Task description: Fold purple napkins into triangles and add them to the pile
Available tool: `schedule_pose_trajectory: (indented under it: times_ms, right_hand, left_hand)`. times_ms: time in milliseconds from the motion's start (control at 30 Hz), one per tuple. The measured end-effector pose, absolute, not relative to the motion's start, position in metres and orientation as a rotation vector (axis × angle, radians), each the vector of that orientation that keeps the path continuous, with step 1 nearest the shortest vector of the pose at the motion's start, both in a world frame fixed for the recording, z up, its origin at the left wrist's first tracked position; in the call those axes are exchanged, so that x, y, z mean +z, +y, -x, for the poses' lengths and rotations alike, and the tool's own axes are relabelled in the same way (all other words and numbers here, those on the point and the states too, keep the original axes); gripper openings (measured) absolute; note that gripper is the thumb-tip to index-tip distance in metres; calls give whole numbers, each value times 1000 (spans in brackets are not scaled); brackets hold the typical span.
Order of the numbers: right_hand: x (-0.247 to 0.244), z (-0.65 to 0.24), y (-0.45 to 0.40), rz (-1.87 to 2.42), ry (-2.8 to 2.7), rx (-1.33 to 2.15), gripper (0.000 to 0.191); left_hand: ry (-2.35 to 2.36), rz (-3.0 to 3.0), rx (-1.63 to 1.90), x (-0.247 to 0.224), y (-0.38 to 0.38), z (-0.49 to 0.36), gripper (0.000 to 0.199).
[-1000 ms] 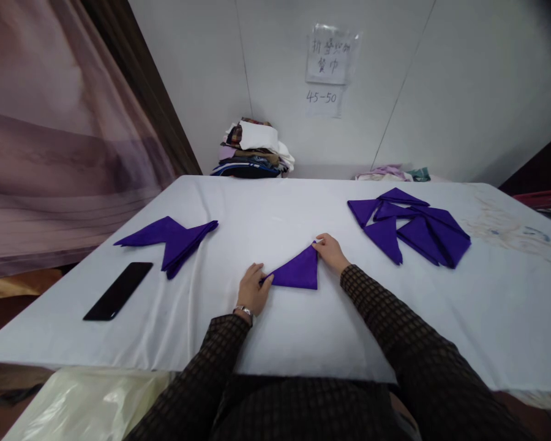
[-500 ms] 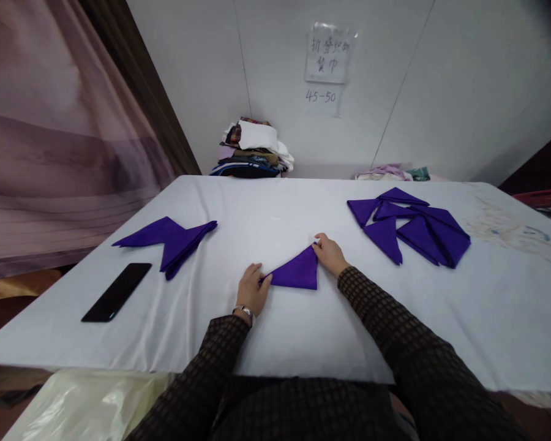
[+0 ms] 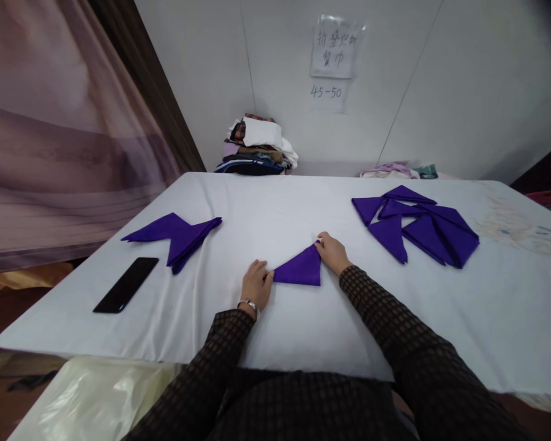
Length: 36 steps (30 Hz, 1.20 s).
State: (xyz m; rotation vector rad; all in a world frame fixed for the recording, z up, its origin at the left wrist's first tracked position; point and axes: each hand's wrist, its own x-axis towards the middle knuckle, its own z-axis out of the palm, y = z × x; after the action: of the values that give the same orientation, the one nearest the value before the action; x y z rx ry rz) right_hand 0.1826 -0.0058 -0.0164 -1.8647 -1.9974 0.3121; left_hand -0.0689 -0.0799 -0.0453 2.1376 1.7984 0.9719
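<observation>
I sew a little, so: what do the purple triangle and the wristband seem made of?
The purple triangle looks like matte cloth, fibre unclear: straight folded edges, no shine. The wristband is probably polished metal, given its silvery glint.

The person wears a dark garment, blackish brown, woven or printed all over with a small grid of squares in lighter brown. The left sleeve [image 3: 197, 380] and the right sleeve [image 3: 404, 337] are long, reach down to the wrists and carry the same check. The left cuff [image 3: 232, 317] looks loose and a little flared, with soft creases above it; the right cuff [image 3: 348, 274] sits closer. Across the body, the front of the garment [image 3: 303, 401] repeats the pattern, dimmer in shadow. A shiny, silver-coloured wristband [image 3: 248, 303] circles the left wrist, its finer details too small to tell. Both the left hand [image 3: 257, 285] and the right hand [image 3: 333, 252] are bare
</observation>
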Motion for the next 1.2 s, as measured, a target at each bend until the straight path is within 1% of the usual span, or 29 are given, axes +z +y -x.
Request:
schedule_pose_trajectory:
  times_ms: [233,500,900,1100,1200]
  right_hand:
    - [-17,-181,-7,1898,-2028,237,10]
    - [-16,-182,-11,1803,-2071,188,20]
    - [-10,-185,-40,1811,-2066,249,20]
    - [-16,-186,-37,1797,-2033,244,19]
    - [-17,-187,-37,1796,-2033,242,19]
  left_hand:
    - [1839,-2118,974,-47,-79,67,28]
    - [1905,-2094,932,-44,-80,65,28]
    - [2033,-1973,842,-34,-80,75,24]
    - [2073,-1953,929,-39,-77,78,18]
    - [2061,-1965,969,-42,-76,80,19]
